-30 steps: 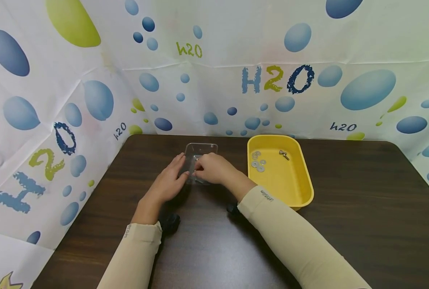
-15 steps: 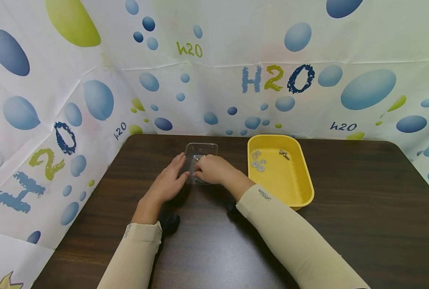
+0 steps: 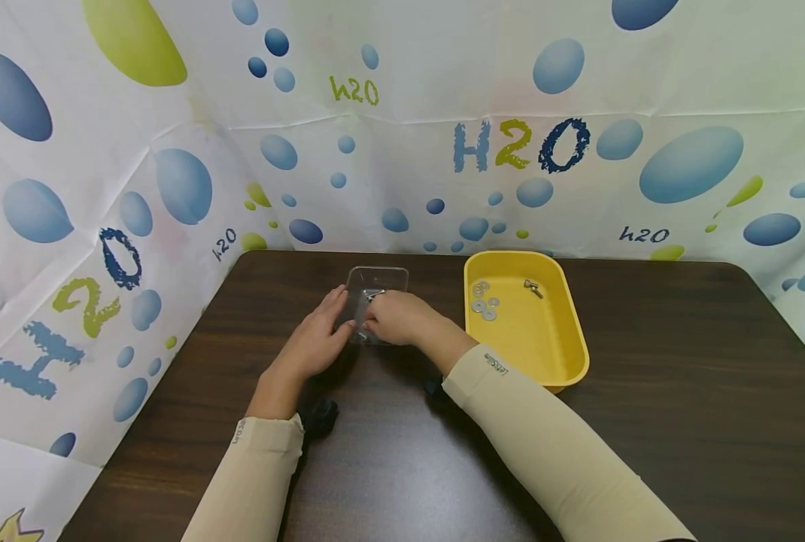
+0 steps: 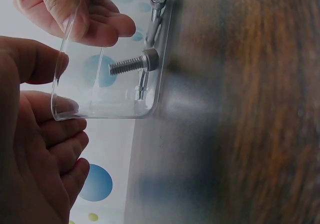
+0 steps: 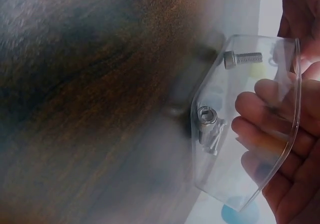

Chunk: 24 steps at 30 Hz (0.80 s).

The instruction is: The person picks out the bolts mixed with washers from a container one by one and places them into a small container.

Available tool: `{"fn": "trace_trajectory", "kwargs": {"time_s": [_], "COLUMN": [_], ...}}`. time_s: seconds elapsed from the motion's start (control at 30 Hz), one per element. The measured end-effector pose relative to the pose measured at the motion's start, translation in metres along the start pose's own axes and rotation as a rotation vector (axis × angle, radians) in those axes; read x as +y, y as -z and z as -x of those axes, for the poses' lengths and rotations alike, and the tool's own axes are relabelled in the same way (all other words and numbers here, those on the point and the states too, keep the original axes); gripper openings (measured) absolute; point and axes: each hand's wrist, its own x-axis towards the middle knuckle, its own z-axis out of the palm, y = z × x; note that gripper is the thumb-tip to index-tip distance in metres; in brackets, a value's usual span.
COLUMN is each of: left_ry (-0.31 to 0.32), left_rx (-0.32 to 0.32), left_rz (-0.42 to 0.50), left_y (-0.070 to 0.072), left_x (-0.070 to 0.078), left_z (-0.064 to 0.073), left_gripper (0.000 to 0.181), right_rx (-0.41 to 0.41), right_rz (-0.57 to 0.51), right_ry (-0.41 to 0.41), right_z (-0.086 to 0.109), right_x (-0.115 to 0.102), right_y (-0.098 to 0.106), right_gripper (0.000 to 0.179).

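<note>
A clear plastic box stands on the table with several metal socket-head bolts inside. My left hand holds its near-left corner, thumb and forefinger at the rim. My right hand reaches down into the box. In the left wrist view, the right hand's fingers hang above the bolts. Seen through the clear wall in the right wrist view, fingers of the right hand are bent. Whether its fingertips pinch anything is hidden. Bolts lie on the box floor, one showing its hex socket.
Right of the box stands a yellow tray. Several flat washers lie along its left side, and a few bolts near its far end. A patterned sheet hangs behind the dark wooden table.
My right hand shifts only slightly within the box, and the bolts by its fingertips show a little differently. My left hand keeps its place. The yellow tray's contents look the same.
</note>
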Motion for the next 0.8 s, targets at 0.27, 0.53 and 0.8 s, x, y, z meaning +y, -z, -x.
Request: {"fn": "trace_trajectory", "kwargs": {"time_s": [0.27,0.53,0.8], "left_ry": [-0.001,0.01,0.011], "left_rx": [-0.005,-0.006,0.015], "left_rz": [0.002,-0.008,-0.019], "left_y": [0.0,0.0,-0.002], "left_x": [-0.001,-0.001,0.0], "left_z": [0.0,-0.002,-0.002], "left_gripper": [0.062,0.063,0.061], "right_rx": [0.038,0.066,0.166], "right_rz": [-0.101,-0.178,-0.232], "right_ry": [0.035,0.005,-0.043], "right_z": [0.001,0.01,0.029], "right_x": [0.004,0.01,0.024], "right_y": [0.006,0.024,0.055], "right_gripper": [0.025,0.028,0.028]}}
